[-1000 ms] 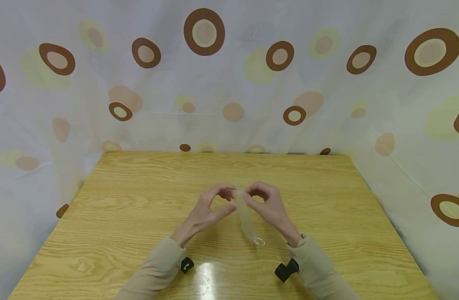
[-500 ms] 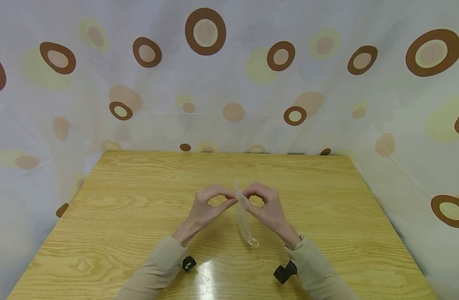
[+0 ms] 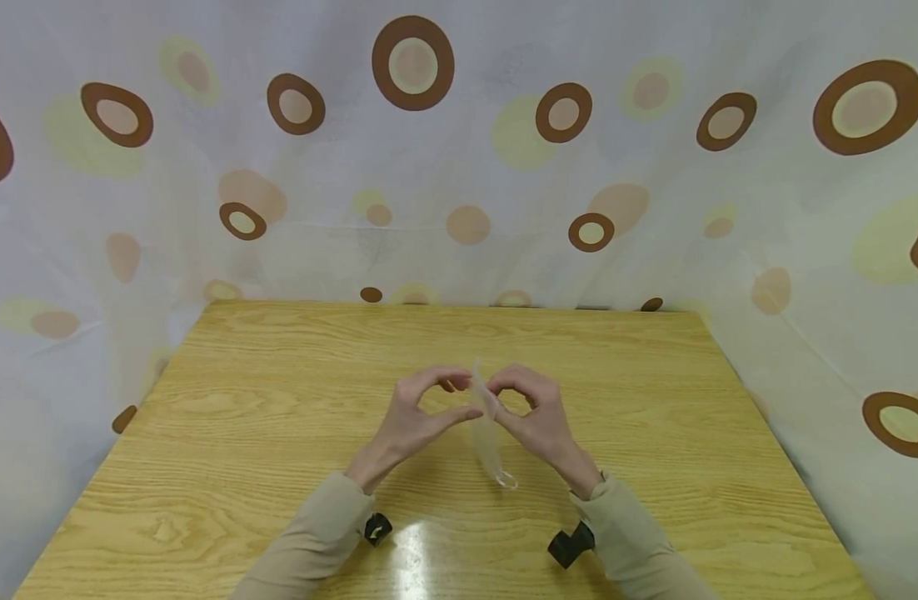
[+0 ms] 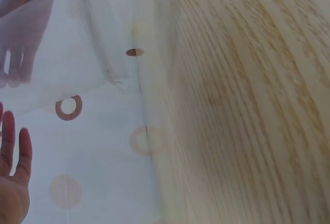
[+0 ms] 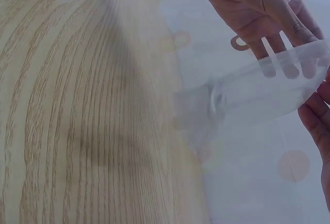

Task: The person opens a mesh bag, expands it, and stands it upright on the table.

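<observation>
Translucent drawstring pouch [image 3: 486, 442] between hands; right hand [image 3: 541, 412] pinches it, long axis running nearward from that grip, string loop [image 3: 507, 481] at near end. Left hand [image 3: 410, 417] just beside, fingers parted, grasping nothing; thumb contact unclear.

1. The left sleeve [image 3: 309, 533], lower left of centre, is beige.
2. The right sleeve [image 3: 641, 537], lower right of centre, matches.
3. A small black block [image 3: 378, 528] shows beside the left sleeve.
4. A bulkier black unit [image 3: 567, 548] shows beside the right.

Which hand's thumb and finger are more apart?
The left hand: thumb and fingertip stand clearly apart. The right hand has them closer, at the see-through bag.
</observation>
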Motion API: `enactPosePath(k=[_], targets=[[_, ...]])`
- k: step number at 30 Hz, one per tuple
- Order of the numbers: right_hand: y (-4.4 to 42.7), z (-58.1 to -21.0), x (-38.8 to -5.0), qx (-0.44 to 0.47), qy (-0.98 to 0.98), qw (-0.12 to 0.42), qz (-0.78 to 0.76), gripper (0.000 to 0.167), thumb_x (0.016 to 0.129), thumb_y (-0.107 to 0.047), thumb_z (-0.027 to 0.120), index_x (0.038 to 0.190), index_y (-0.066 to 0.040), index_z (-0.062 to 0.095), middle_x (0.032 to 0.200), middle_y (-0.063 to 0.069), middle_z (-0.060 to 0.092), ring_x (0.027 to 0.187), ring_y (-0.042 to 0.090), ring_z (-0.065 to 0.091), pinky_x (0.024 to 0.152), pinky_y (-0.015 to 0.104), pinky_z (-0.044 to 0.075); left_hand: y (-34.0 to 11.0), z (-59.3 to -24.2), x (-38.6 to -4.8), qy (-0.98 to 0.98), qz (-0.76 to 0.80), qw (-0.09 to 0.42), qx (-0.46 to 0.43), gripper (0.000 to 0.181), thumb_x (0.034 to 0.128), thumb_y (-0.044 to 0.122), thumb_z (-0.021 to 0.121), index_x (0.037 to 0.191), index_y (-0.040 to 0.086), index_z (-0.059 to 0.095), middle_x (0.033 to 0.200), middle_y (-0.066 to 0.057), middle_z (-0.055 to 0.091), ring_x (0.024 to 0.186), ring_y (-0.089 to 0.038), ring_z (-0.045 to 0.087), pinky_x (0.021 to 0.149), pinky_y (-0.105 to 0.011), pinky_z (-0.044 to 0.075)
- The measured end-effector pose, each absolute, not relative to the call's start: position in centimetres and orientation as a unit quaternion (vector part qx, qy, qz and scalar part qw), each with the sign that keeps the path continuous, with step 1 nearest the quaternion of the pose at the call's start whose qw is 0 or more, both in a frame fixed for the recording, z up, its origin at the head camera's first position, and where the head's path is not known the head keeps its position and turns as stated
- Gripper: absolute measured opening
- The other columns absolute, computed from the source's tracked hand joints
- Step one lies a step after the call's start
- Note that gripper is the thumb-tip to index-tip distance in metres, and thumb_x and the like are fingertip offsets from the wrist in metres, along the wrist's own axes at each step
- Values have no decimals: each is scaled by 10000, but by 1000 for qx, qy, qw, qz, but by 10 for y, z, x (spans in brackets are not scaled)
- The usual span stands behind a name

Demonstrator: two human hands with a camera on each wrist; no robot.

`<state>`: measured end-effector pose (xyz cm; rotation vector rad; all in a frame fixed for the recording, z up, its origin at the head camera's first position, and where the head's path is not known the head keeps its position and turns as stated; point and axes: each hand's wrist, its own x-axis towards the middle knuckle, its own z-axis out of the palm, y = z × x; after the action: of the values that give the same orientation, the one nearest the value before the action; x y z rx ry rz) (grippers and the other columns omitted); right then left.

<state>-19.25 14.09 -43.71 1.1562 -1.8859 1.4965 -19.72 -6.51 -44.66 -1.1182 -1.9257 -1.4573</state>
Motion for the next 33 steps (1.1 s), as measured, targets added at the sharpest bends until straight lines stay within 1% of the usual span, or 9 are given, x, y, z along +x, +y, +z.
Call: enactPosePath(k=[5, 11, 15, 18, 22, 25, 27, 30, 33], targets=[[141, -436, -191, 430, -688, 222, 541, 131, 877, 111, 691, 957, 8, 699, 896, 170, 679, 852, 196, 639, 798, 231, 564, -65, -447, -198, -692, -548, 231, -409, 400, 697, -70, 865, 1056, 23, 714, 945, -141, 747, 851, -237, 701, 787, -326, 594], [141, -435, -189, 427, -696, 191, 545, 233, 851, 173, 662, 970, -22, 707, 913, 137, 696, 856, 225, 657, 818, 263, 579, -65, -445, -199, -676, -554, 225, -431, 267, 764, -117, 800, 992, -1, 723, 898, -161, 750, 817, -239, 722, 778, -307, 612], [144, -434, -190, 415, -711, 217, 525, 267, 809, 193, 674, 935, -40, 704, 882, 129, 699, 826, 213, 657, 799, 245, 567, -68, -443, -199, -682, -536, 228, -442, 227, 802, -138, 754, 1000, -29, 734, 907, -167, 744, 813, -250, 719, 761, -290, 613], [148, -435, -192, 404, -722, 245, 505, 285, 772, 194, 680, 900, -60, 701, 856, 103, 700, 800, 200, 650, 776, 229, 550, -70, -442, -198, -693, -511, 241, -448, 210, 835, -142, 717, 1018, -41, 742, 917, -158, 716, 783, -226, 688, 711, -252, 593], [152, -434, -193, 407, -728, 261, 487, 254, 785, 154, 677, 890, -76, 698, 844, 84, 695, 779, 201, 644, 771, 210, 537, -73, -442, -198, -705, -474, 259, -459, 222, 865, -147, 679, 1032, -17, 748, 921, -126, 653, 730, -171, 611, 650, -212, 542], [154, -432, -193, 417, -729, 263, 475, 221, 809, 125, 670, 899, -76, 695, 845, 88, 689, 775, 189, 642, 773, 190, 531, -73, -441, -198, -717, -440, 273, -467, 236, 866, -142, 679, 1036, 9, 742, 935, -101, 620, 725, -139, 556, 637, -193, 504], [154, -431, -193, 422, -730, 264, 468, 209, 818, 115, 669, 908, -73, 695, 844, 102, 684, 779, 176, 640, 770, 187, 527, -73, -440, -198, -727, -415, 282, -469, 237, 866, -131, 687, 1039, 24, 732, 953, -89, 608, 743, -130, 530, 637, -187, 480], [155, -431, -192, 426, -734, 263, 460, 161, 862, 73, 666, 925, -71, 696, 843, 120, 675, 783, 168, 637, 768, 189, 525, -73, -438, -196, -738, -385, 292, -472, 223, 876, -102, 694, 1049, 37, 712, 991, -81, 595, 789, -130, 520, 660, -185, 471], [156, -431, -191, 425, -737, 259, 458, 168, 867, 81, 668, 941, -67, 698, 857, 118, 679, 793, 171, 639, 775, 192, 530, -75, -437, -195, -747, -374, 285, -470, 139, 955, 2, 648, 1079, 48, 689, 1051, -92, 594, 871, -156, 551, 721, -220, 507]])
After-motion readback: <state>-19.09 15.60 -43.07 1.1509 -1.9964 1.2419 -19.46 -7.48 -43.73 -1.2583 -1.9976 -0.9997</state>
